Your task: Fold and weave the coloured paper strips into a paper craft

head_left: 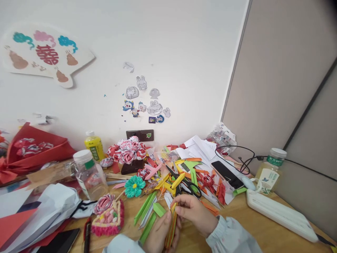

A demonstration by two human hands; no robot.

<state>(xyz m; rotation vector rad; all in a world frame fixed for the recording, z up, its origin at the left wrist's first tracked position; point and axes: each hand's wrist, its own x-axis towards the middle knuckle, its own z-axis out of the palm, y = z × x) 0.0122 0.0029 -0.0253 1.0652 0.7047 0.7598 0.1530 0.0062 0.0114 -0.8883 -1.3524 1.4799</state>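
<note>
Near the table's front edge, my left hand (160, 230) is wrapped round a bundle of folded paper strips (172, 228) in orange, yellow and green. My right hand (193, 212) pinches the top end of the same bundle between thumb and fingers. Just left of my left hand lie loose green folded paper strips (146, 207), one of them partly under it. Black-handled scissors (188, 186) rest just beyond my right hand, on a heap of yellow, orange and green paper pieces. A teal paper flower (134, 186) lies farther left.
Clear jars (89, 177) and a yellow bottle (94, 146) stand at left, beside a red-wrapped bouquet (39, 147). A pink-fringed heart box (109, 219) sits front left. At right are a phone (228, 174), a labelled bottle (271, 172) and a white lamp-like bar (281, 214).
</note>
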